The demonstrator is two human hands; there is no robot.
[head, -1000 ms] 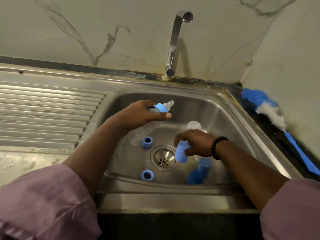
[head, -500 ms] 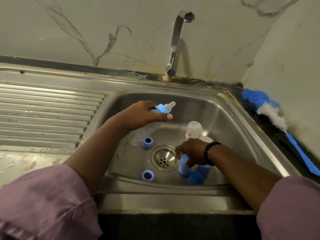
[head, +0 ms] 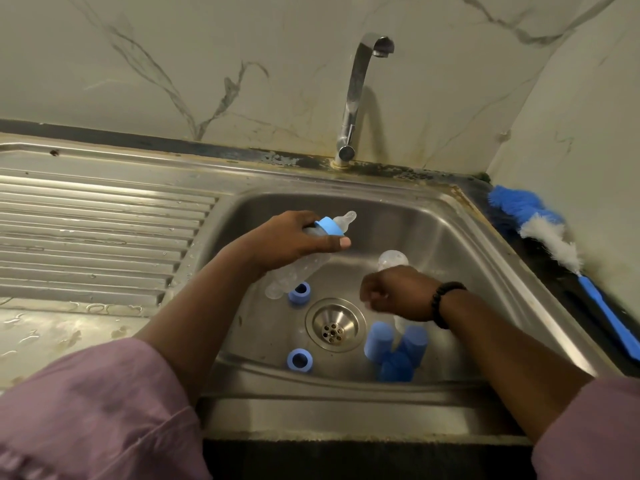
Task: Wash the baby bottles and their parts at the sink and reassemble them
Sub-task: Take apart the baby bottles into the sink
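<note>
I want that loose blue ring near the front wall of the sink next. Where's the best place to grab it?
Pinch the blue ring across its outer wall from above. It lies flat with its hole facing up, and nothing touches it, so its sides are free. The right hand, empty as far as the view shows, seems better placed to reach it.

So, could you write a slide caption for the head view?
Left hand holds a bottle over the sink; right hand hovers above blue caps.
</note>
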